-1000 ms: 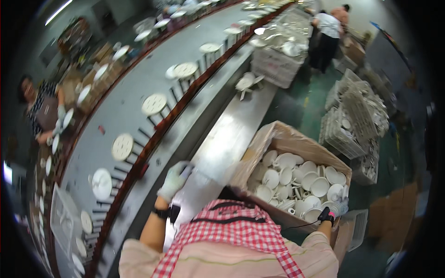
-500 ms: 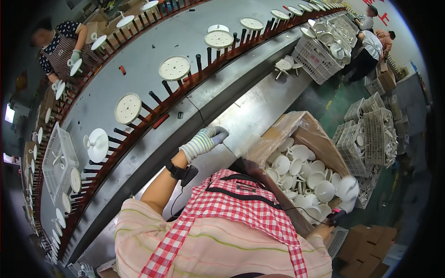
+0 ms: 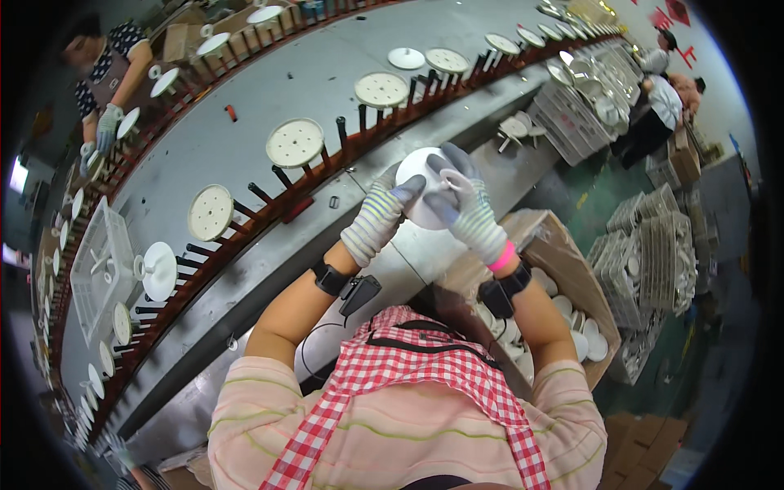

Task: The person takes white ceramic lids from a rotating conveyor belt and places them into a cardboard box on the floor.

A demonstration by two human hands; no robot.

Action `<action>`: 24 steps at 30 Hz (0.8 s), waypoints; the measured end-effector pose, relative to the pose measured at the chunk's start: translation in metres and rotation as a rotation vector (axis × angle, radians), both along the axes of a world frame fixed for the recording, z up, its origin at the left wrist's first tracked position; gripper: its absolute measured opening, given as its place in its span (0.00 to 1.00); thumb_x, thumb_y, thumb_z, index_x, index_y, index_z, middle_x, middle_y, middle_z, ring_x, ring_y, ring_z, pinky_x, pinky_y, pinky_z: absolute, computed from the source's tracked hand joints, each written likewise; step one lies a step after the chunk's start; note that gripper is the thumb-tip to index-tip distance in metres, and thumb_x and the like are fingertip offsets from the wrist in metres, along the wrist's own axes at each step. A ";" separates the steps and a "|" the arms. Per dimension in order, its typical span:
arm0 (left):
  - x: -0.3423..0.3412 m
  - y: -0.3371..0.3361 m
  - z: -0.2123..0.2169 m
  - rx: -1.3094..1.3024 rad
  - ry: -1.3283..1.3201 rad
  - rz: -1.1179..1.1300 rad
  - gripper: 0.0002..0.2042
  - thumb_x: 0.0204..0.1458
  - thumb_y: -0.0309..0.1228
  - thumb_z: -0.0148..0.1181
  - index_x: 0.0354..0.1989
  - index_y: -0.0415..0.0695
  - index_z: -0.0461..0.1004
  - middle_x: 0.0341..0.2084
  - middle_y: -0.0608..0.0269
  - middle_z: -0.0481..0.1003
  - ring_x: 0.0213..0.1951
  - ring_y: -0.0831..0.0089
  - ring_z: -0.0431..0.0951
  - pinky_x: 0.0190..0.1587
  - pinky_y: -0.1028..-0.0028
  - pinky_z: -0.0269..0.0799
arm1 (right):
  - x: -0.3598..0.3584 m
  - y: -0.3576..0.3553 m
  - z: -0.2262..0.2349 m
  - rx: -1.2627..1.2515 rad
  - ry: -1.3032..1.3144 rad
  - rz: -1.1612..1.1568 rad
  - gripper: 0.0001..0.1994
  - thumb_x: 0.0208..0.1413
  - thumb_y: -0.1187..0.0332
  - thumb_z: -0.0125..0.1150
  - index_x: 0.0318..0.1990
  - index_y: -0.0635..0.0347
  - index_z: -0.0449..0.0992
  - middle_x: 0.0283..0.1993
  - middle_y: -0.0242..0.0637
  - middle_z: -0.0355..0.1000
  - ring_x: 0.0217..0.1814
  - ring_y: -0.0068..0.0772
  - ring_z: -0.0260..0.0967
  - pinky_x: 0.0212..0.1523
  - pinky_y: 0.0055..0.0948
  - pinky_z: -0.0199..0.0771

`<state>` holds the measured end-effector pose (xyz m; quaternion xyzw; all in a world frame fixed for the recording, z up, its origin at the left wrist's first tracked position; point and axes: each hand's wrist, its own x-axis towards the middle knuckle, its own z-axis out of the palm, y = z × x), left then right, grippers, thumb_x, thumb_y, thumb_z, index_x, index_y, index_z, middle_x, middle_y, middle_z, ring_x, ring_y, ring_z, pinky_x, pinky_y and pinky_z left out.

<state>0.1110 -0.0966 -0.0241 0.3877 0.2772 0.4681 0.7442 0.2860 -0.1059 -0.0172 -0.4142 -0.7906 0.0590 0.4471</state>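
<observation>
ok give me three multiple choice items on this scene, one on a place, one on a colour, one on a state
1. Where is the cardboard box of white pieces?
A. at the person's right
B. on the conveyor
C. at the person's left

2. What colour is the band at the right hand's wrist?
A. green
B. pink
C. black

3. How is the white dish held?
A. left hand alone
B. lying on the counter
C. between both hands

Answers:
1 A, the box sits beside the right forearm.
2 B, a pink cuff shows below the glove.
3 C, gloved fingers of both hands grip it.
</observation>
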 end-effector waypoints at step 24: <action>-0.210 0.196 -0.058 0.348 1.481 0.304 0.19 0.48 0.45 0.54 0.42 0.45 0.76 0.39 0.45 0.75 0.42 0.49 0.76 0.43 0.59 0.72 | -0.227 0.159 -0.013 -0.558 -0.071 -0.097 0.19 0.52 0.63 0.51 0.51 0.57 0.72 0.50 0.51 0.70 0.52 0.50 0.68 0.52 0.43 0.68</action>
